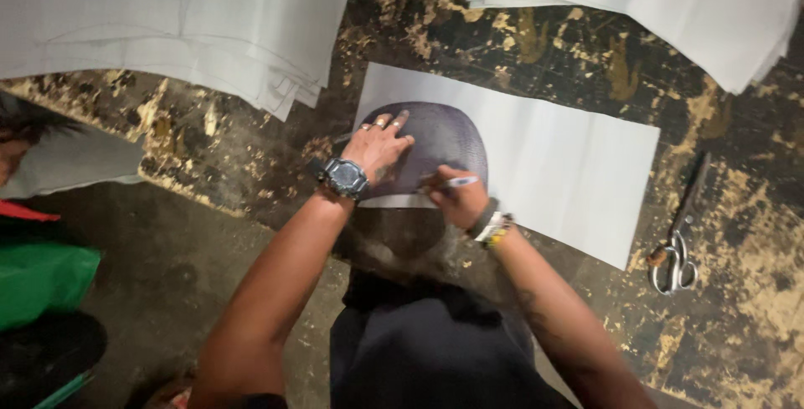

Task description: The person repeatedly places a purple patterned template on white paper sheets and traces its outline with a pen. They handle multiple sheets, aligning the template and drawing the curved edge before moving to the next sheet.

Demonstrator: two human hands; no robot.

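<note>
So here's where we're at: our left hand point(378, 146) is spread flat, fingers fanned out, pressing down on a dark rounded dome-shaped template point(444, 145) that sits on the near-left end of a long white sheet of thin material point(561, 170), on a scuffed black-and-yellow worn work surface point(586, 49). Our right hand point(456, 200) is pinched narrow around a slim white marker pen point(456, 181), tip right at the template's lower edge.

How it handles, as far as we can judge: the sheet looks light and floppy, so it would slide or wrinkle if dragged by one corner. Better to pin it flat with a palm, or lift it by two edges. The template looks stiffer but seems just as easy to nudge, so pressing on its middle makes sense.

Metal scissors with pale loop handles point(680, 237) lie well apart to the right. More stacks of white sheets point(193, 15) sit at the top.
</note>
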